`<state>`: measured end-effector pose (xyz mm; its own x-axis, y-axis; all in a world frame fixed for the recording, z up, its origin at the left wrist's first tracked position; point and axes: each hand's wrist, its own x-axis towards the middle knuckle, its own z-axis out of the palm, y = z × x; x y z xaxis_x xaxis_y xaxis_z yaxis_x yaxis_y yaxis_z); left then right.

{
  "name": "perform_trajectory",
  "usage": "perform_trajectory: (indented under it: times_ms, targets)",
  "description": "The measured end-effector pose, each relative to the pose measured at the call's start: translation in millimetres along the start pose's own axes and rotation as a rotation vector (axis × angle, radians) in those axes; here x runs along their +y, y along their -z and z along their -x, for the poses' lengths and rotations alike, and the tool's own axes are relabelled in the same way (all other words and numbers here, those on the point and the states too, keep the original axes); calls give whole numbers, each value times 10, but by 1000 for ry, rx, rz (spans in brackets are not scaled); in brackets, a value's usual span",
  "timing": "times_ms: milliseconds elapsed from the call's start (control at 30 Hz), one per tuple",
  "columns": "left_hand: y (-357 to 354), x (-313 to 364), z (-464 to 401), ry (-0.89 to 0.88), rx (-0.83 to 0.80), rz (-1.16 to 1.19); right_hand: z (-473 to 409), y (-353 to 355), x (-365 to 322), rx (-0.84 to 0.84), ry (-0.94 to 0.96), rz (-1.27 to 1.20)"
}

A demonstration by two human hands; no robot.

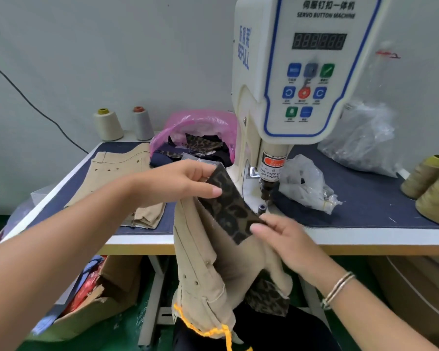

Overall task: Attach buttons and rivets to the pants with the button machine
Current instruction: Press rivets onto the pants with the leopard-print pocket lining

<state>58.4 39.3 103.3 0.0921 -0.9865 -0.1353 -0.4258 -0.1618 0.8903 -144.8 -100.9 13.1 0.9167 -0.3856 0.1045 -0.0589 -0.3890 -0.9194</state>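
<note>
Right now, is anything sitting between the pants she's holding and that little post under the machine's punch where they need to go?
Nothing visible blocks the way. The pants, held by the left hand and right hand, hang just in front of the die under the punch. The small plastic bag lies to the right of it, off the path.

Pants (213, 269): beige, with a yellow-orange cord at the lower end. Fabric strip (226, 206): brown and black leopard print. Button machine (289, 72): cream-white body, blue outline around the panel, blue, green and red keys. Bench (365, 206): dark navy cover, white edge. Plastic bag (203, 122): translucent pink. Thread cones (108, 125): cream and grey.
</note>
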Motion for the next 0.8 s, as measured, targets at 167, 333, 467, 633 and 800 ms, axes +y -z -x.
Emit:
perform_trajectory:
  times_ms: [167,333,467,633,800]
  targets:
    - [26,-35,-9,116,7,-77,-109,337,-232,-9,9,-181]
    - [-180,-382,-95,218,46,-107,-178,474,-19,-91,-150,-190]
    - [-444,-685,-227,280,116,-44,-312,522,221,-108,-264,20]
    - [-573,-816,-403,299,232,126,-419,579,385,-55,-288,-27]
    - [-605,-902,-448,238,277,230,-425,558,448,-27,-266,-184]
